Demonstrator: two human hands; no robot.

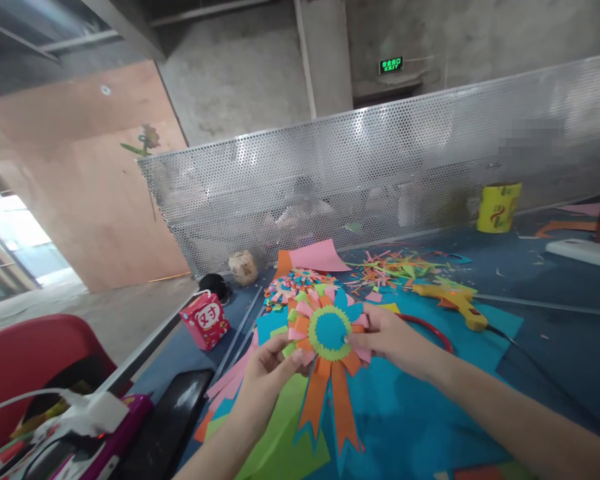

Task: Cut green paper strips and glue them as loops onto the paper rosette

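Observation:
A paper rosette [331, 333] with a blue centre, a green scalloped ring and looped petals in orange, pink, green and blue is held up over the table. Orange and blue ribbon tails with notched ends hang below it. My left hand [275, 367] pinches its lower left edge, thumb in front. On the right edge my right hand [385, 333] grips it, thumb near the green ring. Behind it lie more small paper rosettes [285, 288]. Blue sheets [405, 407] and a green sheet [280, 433] of paper spread beneath.
A yellow hot glue gun [453, 301] with a black cord lies right, near red-handled scissors [430, 328]. Paper scraps [395, 268] are heaped behind. At left are a red drink carton [205, 321], a black phone [173, 420] and a power strip [100, 433]. A perforated metal screen [360, 167] borders the table.

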